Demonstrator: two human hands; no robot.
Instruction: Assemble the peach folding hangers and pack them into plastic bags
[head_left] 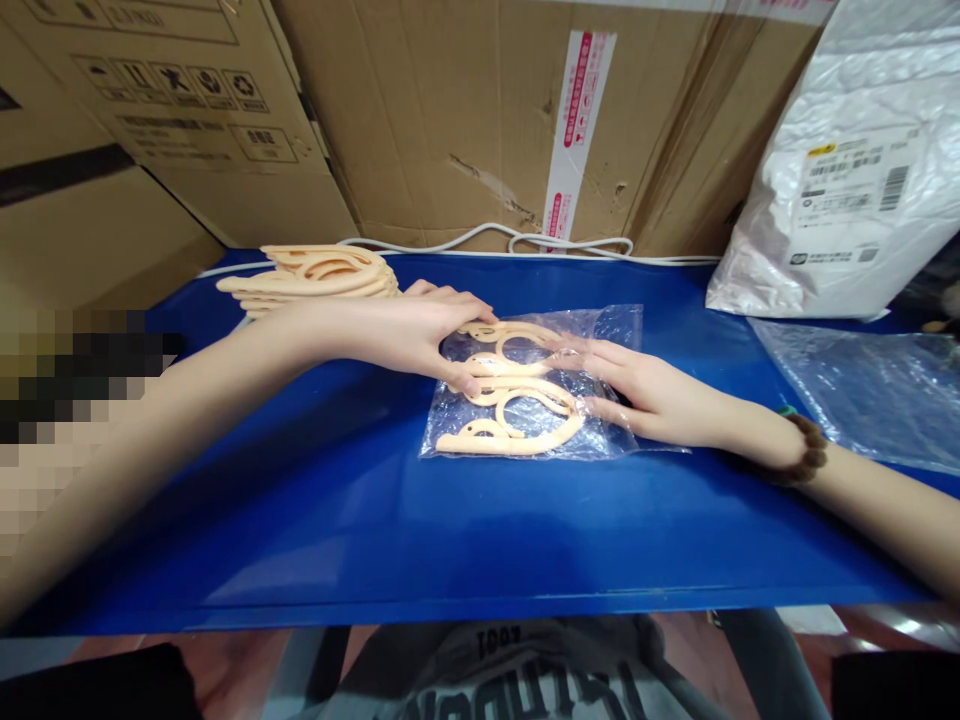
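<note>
A clear plastic bag (622, 335) lies on the blue tabletop with cream folding clothes hangers (517, 445) in it, their curved hooks showing through the film. My left hand (409, 330) reaches over the bag's left side, thumb and fingers spread apart, touching the hangers' left ends. From the right, my right hand (637, 390) lies over the bag, with its fingers extended onto the hooks. Behind my left hand sits a stack of matching loose cream hangers (315, 275).
Cardboard boxes (450, 110) line the back of the blue table (337, 540). A white cable (480, 232) runs along their base. At right stand a white labelled mailing bag (840, 200) and another flat clear bag (870, 390).
</note>
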